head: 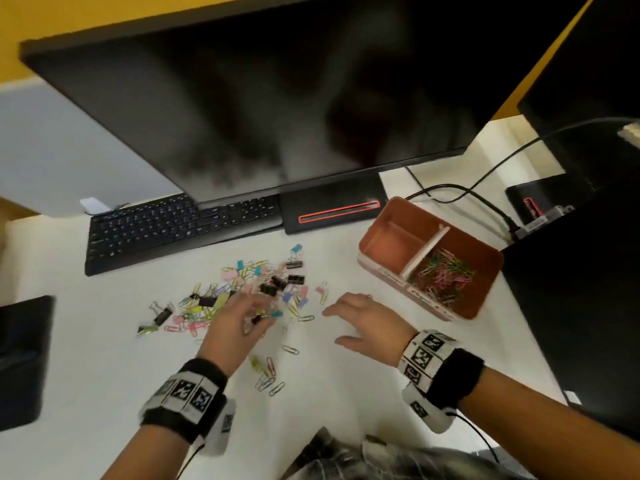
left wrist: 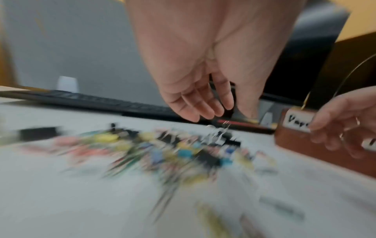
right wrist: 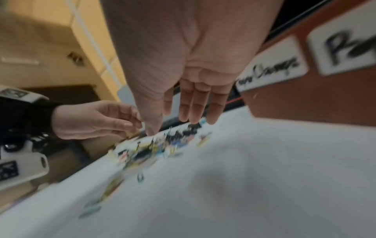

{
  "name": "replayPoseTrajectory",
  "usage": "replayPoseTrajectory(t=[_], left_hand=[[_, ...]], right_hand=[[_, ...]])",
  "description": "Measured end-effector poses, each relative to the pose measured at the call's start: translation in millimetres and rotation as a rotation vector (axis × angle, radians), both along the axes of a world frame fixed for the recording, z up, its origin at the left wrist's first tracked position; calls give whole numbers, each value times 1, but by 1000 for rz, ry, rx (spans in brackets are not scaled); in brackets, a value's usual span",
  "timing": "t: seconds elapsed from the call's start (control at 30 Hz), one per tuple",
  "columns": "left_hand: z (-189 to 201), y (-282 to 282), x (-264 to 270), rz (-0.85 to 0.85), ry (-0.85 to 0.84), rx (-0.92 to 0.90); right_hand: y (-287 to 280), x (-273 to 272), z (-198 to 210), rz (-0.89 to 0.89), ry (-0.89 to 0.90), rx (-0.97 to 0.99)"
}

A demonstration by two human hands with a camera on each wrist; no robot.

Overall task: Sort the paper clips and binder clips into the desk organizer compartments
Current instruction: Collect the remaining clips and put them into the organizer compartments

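A mixed pile of coloured paper clips and binder clips (head: 242, 292) lies on the white desk (head: 104, 375). My left hand (head: 256, 313) hovers over the pile's near edge, blurred. Its fingers (left wrist: 203, 104) are loosely curved with nothing between them and the thumb. My right hand (head: 334, 326) hovers flat between the pile and the brown desk organizer (head: 485, 285), fingers (right wrist: 195, 104) straight and holding nothing. The organizer's right compartment holds paper clips (head: 443, 275). Its left compartment (head: 391, 247) looks bare. White labels (right wrist: 270, 67) sit on its front wall.
A black keyboard (head: 173, 226) and a monitor (head: 277, 98) on its stand base (head: 332, 209) stand behind the pile. A cable (head: 467, 195) runs behind the organizer. Dark objects sit at the left edge (head: 20, 358) and right side (head: 571, 306). Several stray paper clips (head: 270, 372) lie near my left wrist.
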State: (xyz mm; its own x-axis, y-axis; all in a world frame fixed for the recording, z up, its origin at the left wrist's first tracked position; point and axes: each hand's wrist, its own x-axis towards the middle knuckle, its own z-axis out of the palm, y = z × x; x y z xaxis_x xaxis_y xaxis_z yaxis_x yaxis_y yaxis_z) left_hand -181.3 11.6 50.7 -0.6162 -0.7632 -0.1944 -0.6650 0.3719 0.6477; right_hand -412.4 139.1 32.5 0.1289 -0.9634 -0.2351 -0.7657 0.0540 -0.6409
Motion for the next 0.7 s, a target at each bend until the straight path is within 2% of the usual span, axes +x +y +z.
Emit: replayPoseTrajectory(t=[0.1, 0.2, 0.3, 0.4, 0.5, 0.7], left_hand=[[-22, 15, 53, 48, -104, 13], [-42, 36, 77, 23, -139, 52], [-55, 53, 75, -11, -156, 96], [-68, 57, 69, -21, -152, 80], [-75, 48, 67, -9, -100, 73], [-72, 22, 60, -41, -75, 115]], right_hand=[[-15, 23, -18, 72, 73, 152], [-28, 40, -29, 21, 86, 217], [-37, 57, -35, -45, 64, 249], [-43, 76, -39, -28, 30, 264], [-48, 91, -42, 1, 45, 257], [-55, 102, -38, -50, 65, 187]])
